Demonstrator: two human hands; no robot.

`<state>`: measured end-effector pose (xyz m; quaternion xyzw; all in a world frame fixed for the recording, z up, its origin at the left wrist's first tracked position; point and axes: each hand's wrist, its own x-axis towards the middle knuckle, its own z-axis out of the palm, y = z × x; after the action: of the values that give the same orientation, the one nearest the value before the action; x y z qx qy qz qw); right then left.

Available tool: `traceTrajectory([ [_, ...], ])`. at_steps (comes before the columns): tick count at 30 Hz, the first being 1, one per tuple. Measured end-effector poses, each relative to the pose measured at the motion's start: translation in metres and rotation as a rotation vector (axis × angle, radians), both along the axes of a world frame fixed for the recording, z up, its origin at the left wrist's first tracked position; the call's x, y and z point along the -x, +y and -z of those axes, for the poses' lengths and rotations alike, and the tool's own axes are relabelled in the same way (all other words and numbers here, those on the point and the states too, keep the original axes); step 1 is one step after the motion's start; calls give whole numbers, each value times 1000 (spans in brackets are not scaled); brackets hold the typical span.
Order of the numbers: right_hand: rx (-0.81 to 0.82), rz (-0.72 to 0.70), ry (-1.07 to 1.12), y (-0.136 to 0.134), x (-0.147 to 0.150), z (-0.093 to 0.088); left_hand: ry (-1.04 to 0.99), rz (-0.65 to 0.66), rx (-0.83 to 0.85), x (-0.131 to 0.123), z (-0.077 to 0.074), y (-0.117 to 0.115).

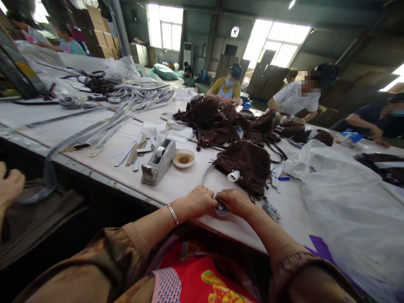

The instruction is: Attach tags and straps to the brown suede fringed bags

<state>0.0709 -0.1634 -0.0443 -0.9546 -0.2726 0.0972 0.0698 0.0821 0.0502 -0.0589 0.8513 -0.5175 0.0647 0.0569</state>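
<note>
At the table's near edge, my left hand [202, 200] and my right hand [235, 202] are both closed on a coiled strap in clear plastic wrap [221, 209]. The hands nearly meet, and the fingers cover part of the coil. One end of the strap rises from it toward a dark brown fringed bag [246, 166], which lies just beyond my right hand with a roll of white paper [234, 176] on it. To the left stand a grey tape dispenser [158, 163] and a small white bowl [184, 159] with brown contents.
More brown bags [217, 118] are heaped farther back. Plastic-wrapped straps [135, 99] spread over the left of the table, near pale strips [139, 149]. Clear plastic sheeting [341, 198] covers the right side. Co-workers [225, 88] sit across the table; another person's hand [11, 185] shows at far left.
</note>
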Motion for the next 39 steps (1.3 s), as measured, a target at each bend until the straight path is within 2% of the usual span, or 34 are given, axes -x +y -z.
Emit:
traceTrajectory([
  [1,-11,51,-19,2,-1,1,-1,-31,5,2,4,-3],
  [5,19,423,-71,11,0,3,-14,-266,89,22,18,-24],
  [7,79,493,-35,17,2,2,2,-360,112,31,19,-30],
  [10,89,431,-2,23,2,-1,43,-359,96,33,13,-25],
  [15,-5,196,23,18,-9,-5,44,-186,52,15,-3,4],
  [17,-46,103,20,15,-15,-3,39,-169,25,7,-4,10],
  [19,-74,71,30,14,-20,0,42,-166,4,3,-1,10],
  [25,-115,117,47,14,-22,6,-11,-118,59,3,11,11],
  [28,-155,196,96,15,-19,6,-13,-102,97,4,14,15],
  [39,-525,389,294,2,-14,14,-10,-189,124,10,20,8],
])
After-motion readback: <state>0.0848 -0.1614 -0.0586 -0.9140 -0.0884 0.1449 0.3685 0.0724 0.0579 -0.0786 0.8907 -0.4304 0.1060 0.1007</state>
